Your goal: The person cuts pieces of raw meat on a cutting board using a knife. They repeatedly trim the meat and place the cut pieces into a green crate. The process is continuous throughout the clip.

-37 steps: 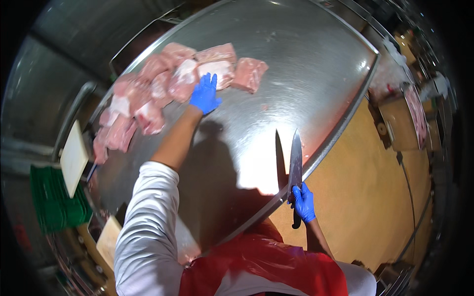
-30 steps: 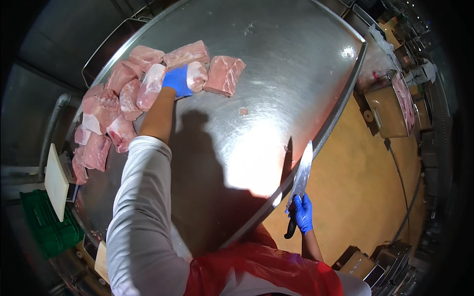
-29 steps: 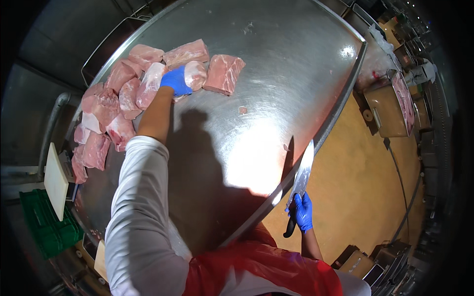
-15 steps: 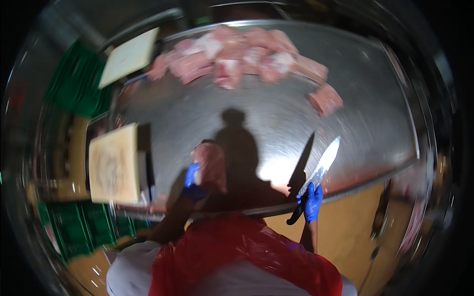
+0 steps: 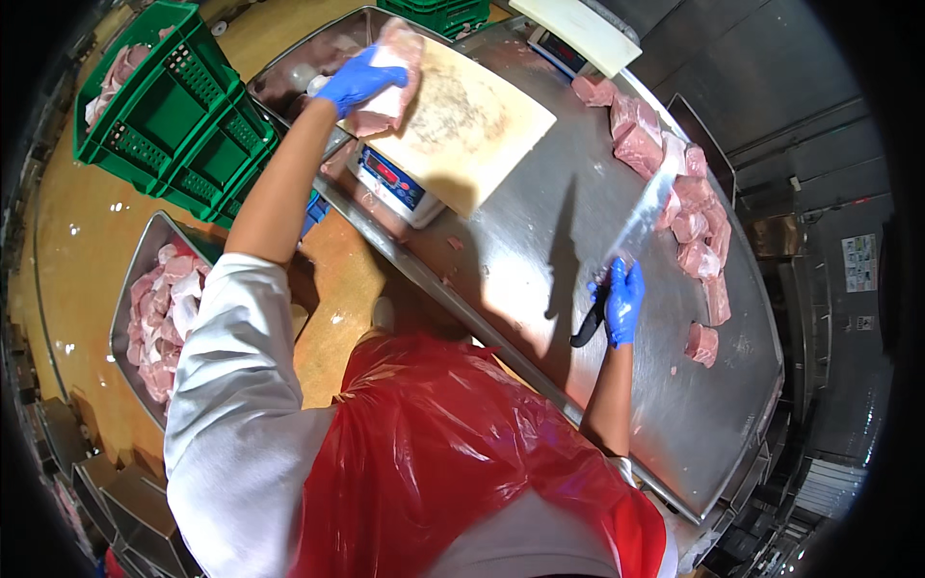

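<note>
My left hand [image 5: 362, 81], in a blue glove, grips a piece of raw meat [image 5: 403, 65] with a pale fatty side. The meat is at the left edge of a stained cream cutting board [image 5: 501, 108], which lies on top of a digital scale [image 5: 390, 183]. Whether the meat rests on the board or is just above it, I cannot tell. In my right hand [image 5: 624, 301], also gloved in blue, is a knife [image 5: 644, 214] held by its black handle, blade pointing up and away over the steel table [image 5: 511, 279].
Several chunks of meat [image 5: 690, 193] line the table's far right side, with a lone chunk [image 5: 701, 344] nearer. A second scale with a white board [image 5: 578, 31] stands at the far edge. Stacked green crates [image 5: 198, 120] and a metal tub of meat [image 5: 166, 318] are at the left.
The view has swung left. My left hand has carried the meat from over the table to the board on the scale. My right hand still holds the knife.
</note>
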Tool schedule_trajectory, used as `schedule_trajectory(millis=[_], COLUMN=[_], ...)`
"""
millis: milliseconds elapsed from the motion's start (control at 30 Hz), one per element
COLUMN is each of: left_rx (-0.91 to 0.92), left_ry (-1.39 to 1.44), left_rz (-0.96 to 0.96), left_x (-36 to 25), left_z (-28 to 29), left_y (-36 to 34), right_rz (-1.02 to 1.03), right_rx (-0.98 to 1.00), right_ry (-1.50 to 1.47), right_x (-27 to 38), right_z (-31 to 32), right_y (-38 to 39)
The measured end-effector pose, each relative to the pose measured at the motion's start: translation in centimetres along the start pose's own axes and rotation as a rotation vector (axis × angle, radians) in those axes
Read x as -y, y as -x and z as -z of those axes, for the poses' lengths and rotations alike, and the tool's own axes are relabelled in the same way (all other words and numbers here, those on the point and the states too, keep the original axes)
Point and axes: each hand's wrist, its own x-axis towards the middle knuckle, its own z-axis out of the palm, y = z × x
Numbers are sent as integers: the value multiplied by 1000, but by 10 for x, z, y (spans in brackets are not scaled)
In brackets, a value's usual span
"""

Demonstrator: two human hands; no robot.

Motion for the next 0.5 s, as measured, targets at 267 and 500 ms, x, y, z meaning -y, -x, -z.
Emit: schedule_trajectory(millis=[267, 500], left_rx=[-334, -544], left_ry=[-507, -54], left_rz=[-557, -478], left_x=[50, 123], left_z=[-69, -12], left_y=[58, 132], right_rz=[-31, -64], right_rx=[176, 66], right_ry=[89, 416], right_x=[71, 51], right_z=[-136, -167], right_y=[30, 84])
